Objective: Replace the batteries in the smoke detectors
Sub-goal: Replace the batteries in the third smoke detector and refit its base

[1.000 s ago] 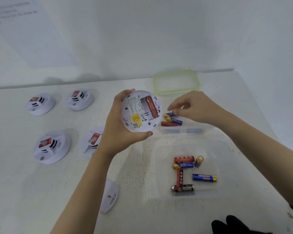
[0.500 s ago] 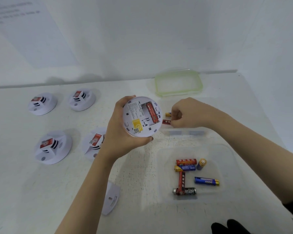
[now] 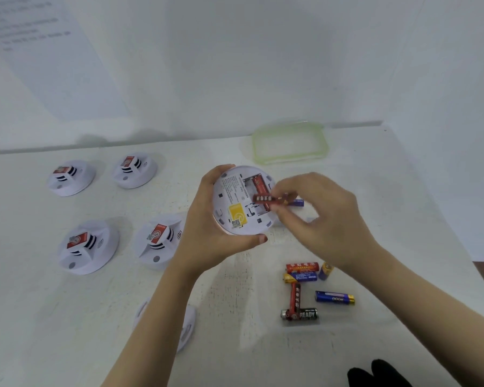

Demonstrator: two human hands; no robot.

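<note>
Since 0.5 s ago the R hand has come up off the table w/ a red batt and carried it left, over the detector. Thumb & fingertips pinch the batt's right end. It lies crosswise, roughly level, above the open bay; can't tell if it touches the casing.

L hand grips the detector by its left rim, thumb curled round the near edge. The back side faces the camera, mid-scene, held above the table. A seated cell, also red, lies in the bay's right slot, running far to near.

A blue batt lies on the table just right of the detector, mostly hidden by R fingers.

Four more units sit face up at left:
- far-left unit
- far-mid unit
- near-left unit
- near-mid unit, partly behind the L wrist

A cover plate lies near, partly under the L forearm. A green-rimmed lid lies far right. Near right is a batt cluster, incl. a black READY cell and a blue-gold cell lying apart at right. There is a dark shape at the bottom edge; can't tell what.
</note>
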